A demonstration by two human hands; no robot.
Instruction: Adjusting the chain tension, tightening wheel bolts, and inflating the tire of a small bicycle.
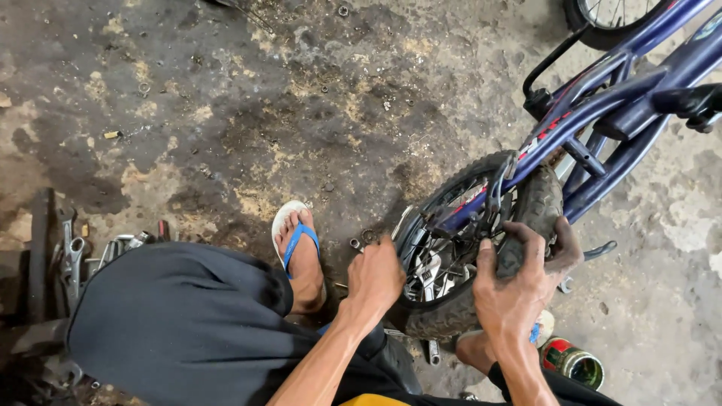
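Hands work apart: right hand [526, 274] clamps the knobby bicycle tyre [538, 207] from outside, left hand [376, 274] closes, perhaps on a tool, at the wheel hub [430, 263] between them, on the stained floor [226, 113].

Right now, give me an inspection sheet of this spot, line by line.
Surface: stained, patchy concrete floor.
Job's things: small blue bicycle; its knobby rear wheel is in hand.
Clutter: wrenches at left; loose nuts; a can at lower right.
Grips: left hand closed at the wheel's hub side; right hand grips the tyre.
Cables: nothing seen.
Surroundings: front wheel at top; foot in blue sandal.
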